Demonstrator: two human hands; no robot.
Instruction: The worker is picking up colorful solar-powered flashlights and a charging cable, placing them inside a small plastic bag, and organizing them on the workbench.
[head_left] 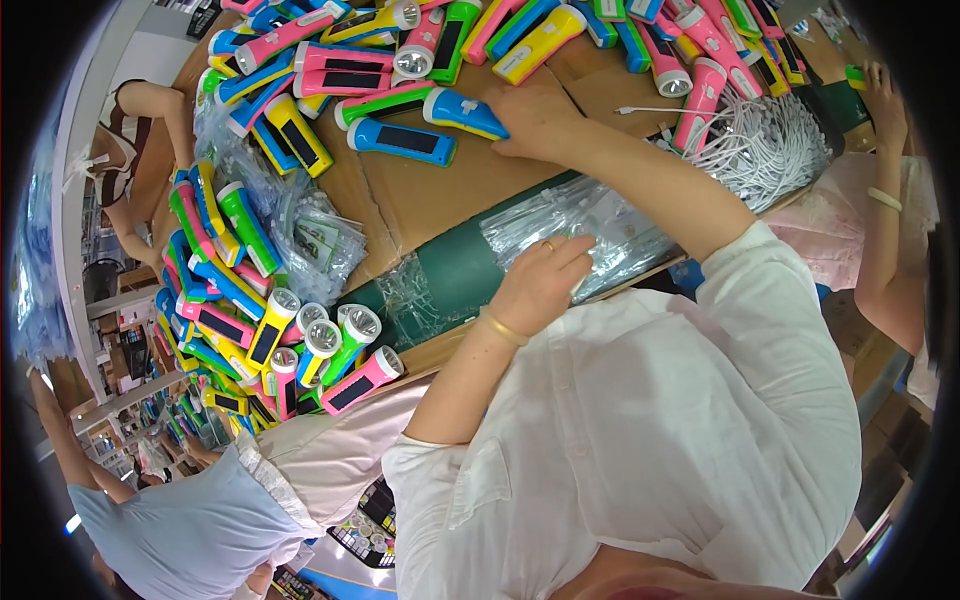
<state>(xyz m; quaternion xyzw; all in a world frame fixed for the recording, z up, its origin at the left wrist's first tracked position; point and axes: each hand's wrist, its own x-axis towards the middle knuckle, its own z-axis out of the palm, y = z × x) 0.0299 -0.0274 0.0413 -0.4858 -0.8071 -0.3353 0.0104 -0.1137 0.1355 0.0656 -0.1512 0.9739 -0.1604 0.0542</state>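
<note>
- Blue flashlight (463, 111) with yellow trim under the right hand (535, 120).
- Clear, glossy plastic bags (590, 225) under the left hand (540, 280), which wears a gold bracelet (502, 327).
- Brown cardboard (450, 190).
- Green mat (450, 275).
- White cables (760, 140), far right.
- Pink, green, yellow flashlights (250, 290), left.

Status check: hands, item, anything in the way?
Right hand gripping blue flashlight. Left hand flat on clear bags. Loose flashlights crowd around.

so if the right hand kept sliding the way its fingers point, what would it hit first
The right hand already grips a blue plastic flashlight with a yellow underside. Its fingers point left along the cardboard, so it would probably meet the green plastic flashlight with a dark panel first, though depth is unclear.
</note>
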